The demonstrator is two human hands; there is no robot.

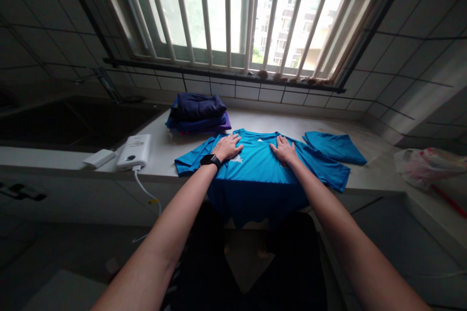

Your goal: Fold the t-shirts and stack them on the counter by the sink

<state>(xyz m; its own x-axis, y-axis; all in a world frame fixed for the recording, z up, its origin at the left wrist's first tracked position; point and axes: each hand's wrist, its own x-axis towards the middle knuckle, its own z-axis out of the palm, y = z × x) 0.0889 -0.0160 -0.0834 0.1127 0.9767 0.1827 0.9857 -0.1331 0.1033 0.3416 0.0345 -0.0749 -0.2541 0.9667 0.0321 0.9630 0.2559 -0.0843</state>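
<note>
Blue short-sleeved T-shirt [255, 170] lay spread on the table [292, 124], collar toward the back edge under the window, its lower part hanging over the near edge. Left hand [226, 147] rested flat on the shirt's chest, left of the collar, beside a small white print [236, 159]. Its fingers [237, 140] were open and spread, gripping nothing. Black smartwatch [210, 160] on the left wrist. Right hand [283, 149] lay flat on the chest to the right of the collar, its fingers [279, 142] likewise open and pressing down, no fabric pinched.

Separate blue cloth [333, 148] lay just right of the shirt's right sleeve, toward the table's right end; its exact form was hard to tell. Stack of folded dark navy and purple clothes [197, 114] sat near the back edge, just behind the shirt's left shoulder. Near the front edge, left of the shirt, lay a white power bank [133, 151] with a white cable [146, 192] dropping over the edge, and a small white box [98, 158] just beside it. Plastic bag [425, 165] lay at the far right corner. Dark sink [73, 121] set in at the left end. Barred window [226, 9] above the tiled wall [248, 92].
</note>
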